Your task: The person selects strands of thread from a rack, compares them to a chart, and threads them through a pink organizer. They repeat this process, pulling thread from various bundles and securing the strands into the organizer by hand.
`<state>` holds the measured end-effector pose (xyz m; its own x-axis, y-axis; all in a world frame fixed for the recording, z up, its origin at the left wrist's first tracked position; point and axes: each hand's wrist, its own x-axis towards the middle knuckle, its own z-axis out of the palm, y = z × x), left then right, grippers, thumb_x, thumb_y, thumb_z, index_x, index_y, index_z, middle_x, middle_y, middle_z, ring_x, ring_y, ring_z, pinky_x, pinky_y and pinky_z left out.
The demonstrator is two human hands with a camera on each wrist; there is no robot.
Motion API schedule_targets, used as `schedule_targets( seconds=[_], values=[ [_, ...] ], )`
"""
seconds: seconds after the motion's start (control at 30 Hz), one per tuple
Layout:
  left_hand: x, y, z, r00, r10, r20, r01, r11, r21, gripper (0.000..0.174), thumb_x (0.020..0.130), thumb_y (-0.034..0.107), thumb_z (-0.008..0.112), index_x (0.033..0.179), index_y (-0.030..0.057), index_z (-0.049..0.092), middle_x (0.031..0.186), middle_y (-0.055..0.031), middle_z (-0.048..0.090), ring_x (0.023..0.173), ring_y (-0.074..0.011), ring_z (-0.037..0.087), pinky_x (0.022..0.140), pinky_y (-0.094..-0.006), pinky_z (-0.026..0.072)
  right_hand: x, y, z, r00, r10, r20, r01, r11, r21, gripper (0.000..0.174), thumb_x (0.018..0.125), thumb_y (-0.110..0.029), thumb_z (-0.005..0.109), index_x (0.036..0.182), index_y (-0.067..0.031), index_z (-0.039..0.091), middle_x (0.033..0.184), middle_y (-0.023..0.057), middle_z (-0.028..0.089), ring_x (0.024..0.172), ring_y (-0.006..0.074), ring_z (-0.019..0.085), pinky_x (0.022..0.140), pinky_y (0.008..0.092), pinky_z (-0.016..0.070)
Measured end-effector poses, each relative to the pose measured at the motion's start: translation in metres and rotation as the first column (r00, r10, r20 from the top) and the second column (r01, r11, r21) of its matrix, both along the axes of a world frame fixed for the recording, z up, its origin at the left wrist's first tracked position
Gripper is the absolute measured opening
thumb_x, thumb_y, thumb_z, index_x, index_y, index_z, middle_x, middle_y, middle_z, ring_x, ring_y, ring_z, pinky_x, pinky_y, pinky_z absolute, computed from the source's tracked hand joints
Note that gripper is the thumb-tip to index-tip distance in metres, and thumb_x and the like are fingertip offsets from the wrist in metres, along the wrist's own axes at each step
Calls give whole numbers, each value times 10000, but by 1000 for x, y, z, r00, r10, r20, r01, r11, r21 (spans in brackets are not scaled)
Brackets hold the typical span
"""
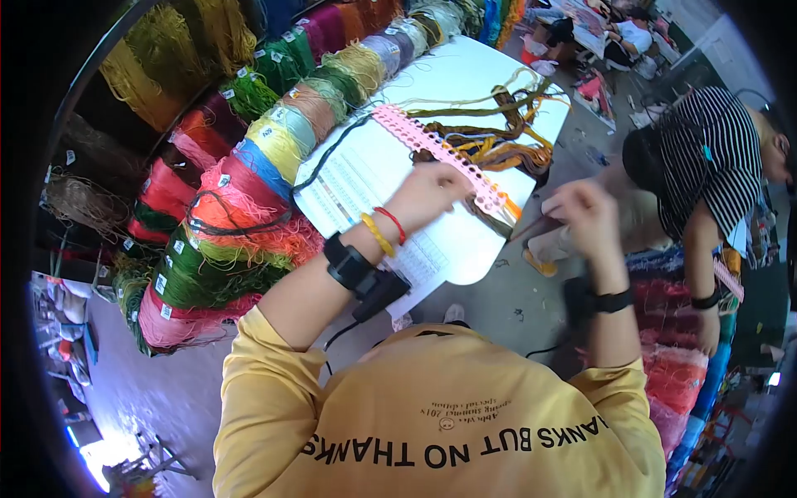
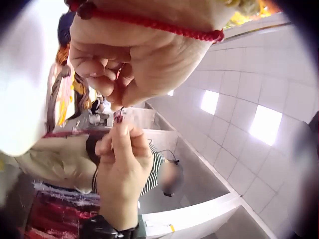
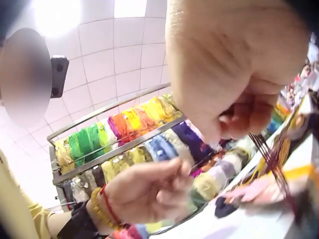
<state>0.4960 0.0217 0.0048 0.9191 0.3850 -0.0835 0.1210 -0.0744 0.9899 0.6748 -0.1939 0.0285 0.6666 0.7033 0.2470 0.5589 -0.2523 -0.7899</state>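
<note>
Dark red embroidery thread (image 3: pixel 269 157) hangs in several strands from the curled fingers of my right hand (image 1: pixel 588 217). My left hand (image 1: pixel 432 196) is above the white board, its fingertips pinching a bit of the dark red thread (image 2: pixel 118 118). Fingertips of the two hands come close together in the left wrist view. Beside my left hand lies a pink strip with a row of holes (image 1: pixel 440 151), laid slantwise over the board. Brown, olive and yellow thread skeins (image 1: pixel 510 133) fan out from the strip's far side.
The white board (image 1: pixel 477 257) carries a printed chart sheet (image 1: pixel 353 187). Racks of colourful thread hanks (image 1: pixel 266 170) line the left and back. A person in a striped shirt (image 1: pixel 714 158) bends close on the right, near more red hanks (image 1: pixel 664 373).
</note>
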Motion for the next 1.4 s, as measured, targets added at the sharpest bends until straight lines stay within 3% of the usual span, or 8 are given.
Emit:
schedule_targets(
  seconds=[0.03,0.07,0.2,0.33,0.5,0.6,0.8,1.4],
  values=[
    [1,20,-4,994,110,-13,-111,992,-57,150,820,156,612,907,35,626,744,0,599,617,-73,556,517,-209,432,36,-9,22,962,-72,263,53,996,77,83,827,-104,611,850,-27,631,738,12,594,661,66,534,580,211,428],
    [3,42,-12,975,222,-32,-224,968,-113,164,817,146,609,930,29,618,754,-5,603,628,-80,571,514,-207,436,66,-19,43,953,-304,-2,300,940,164,92,844,-114,600,878,-31,624,723,4,579,642,57,518,562,196,406],
    [7,111,-35,835,520,-180,-545,828,-131,161,820,118,574,927,-1,593,765,-40,614,643,-92,597,512,-194,443,119,24,116,971,-28,-239,209,592,779,196,874,-101,564,1019,31,574,841,59,590,679,112,553,655,234,461],
    [27,139,-58,744,617,-256,-664,727,-177,122,796,94,584,842,-18,589,724,-71,615,608,-124,612,479,-212,477,68,164,68,947,283,-150,-211,904,373,185,863,-143,589,991,-11,611,801,35,611,699,93,563,643,229,454],
    [50,175,-129,806,582,-109,-570,812,126,99,750,30,595,667,-21,581,593,-96,587,498,-164,576,412,-265,444,29,282,-52,755,552,-355,-530,832,165,117,820,-77,585,849,23,639,679,40,619,614,89,567,560,232,462],
    [54,168,-120,780,609,-143,-606,793,65,59,764,33,604,758,-22,583,643,-95,603,530,-150,593,446,-245,468,17,298,-70,847,479,-230,-509,856,-94,174,800,-178,604,804,-7,637,661,116,635,597,202,618,573,307,478],
    [43,132,-63,746,631,-212,-662,668,-341,153,818,60,585,958,0,569,821,-62,638,648,-107,627,555,-194,497,17,307,-78,839,538,87,-524,840,-137,177,785,-191,603,823,-20,625,679,140,616,578,230,589,576,338,469],
    [47,135,-76,745,639,-191,-664,684,-301,139,855,55,518,967,9,587,835,-41,648,647,-100,632,548,-201,476,4,306,-71,701,600,386,-549,799,-244,179,809,-209,561,877,-61,637,784,161,638,711,349,612,651,410,484]
  ],
)
